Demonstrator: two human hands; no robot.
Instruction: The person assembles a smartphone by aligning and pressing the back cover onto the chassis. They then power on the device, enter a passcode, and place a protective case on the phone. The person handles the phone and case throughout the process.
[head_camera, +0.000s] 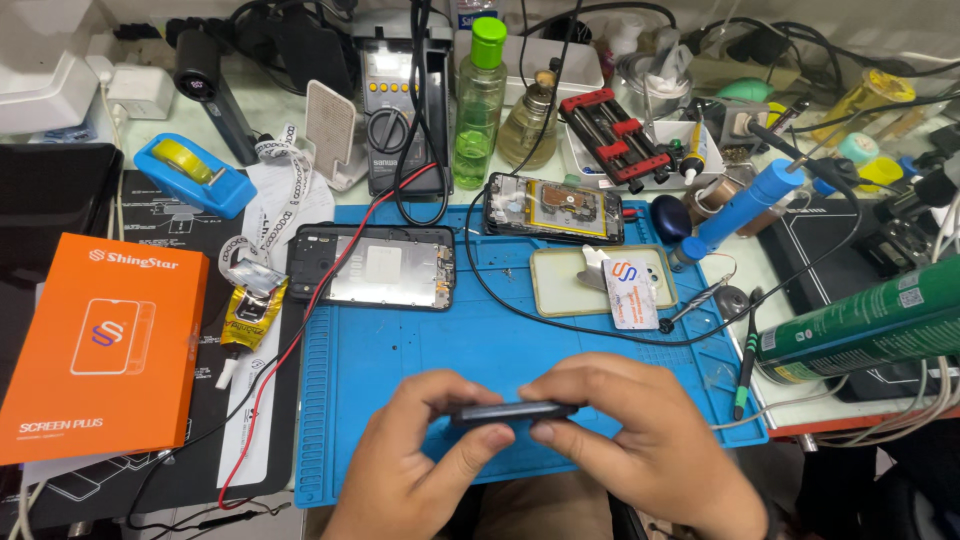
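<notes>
Both hands meet at the near edge of the blue work mat (400, 370), pinching a thin dark slab, seemingly a phone part seen edge-on (512, 411), between them. The left hand (420, 450) curls closed on its left end, thumb under and fingertips over the top edge. The right hand (650, 445) grips the right end the same way, its fingers bent tight and its thumb pressed against the underside. The slab is level, held just above the mat's near border.

At the far left lies a flat orange box (100, 345) with white lettering and a phone outline printed on its lid, resting on a black mat. Just right of it sits a small crumpled yellow foil pouch (252, 310). On the blue mat, far from the hands, lie an opened phone frame (372, 267) and, to its right, a phone body with its yellow-taped insides exposed (555, 208). Nearer and right, a pale green phone back cover (600, 280) carries a small white card with an orange-and-blue logo (630, 293). A green spray can (865, 320) lies on its side at the right edge. A clear bottle with a green cap (480, 100) stands at the far side.
</notes>
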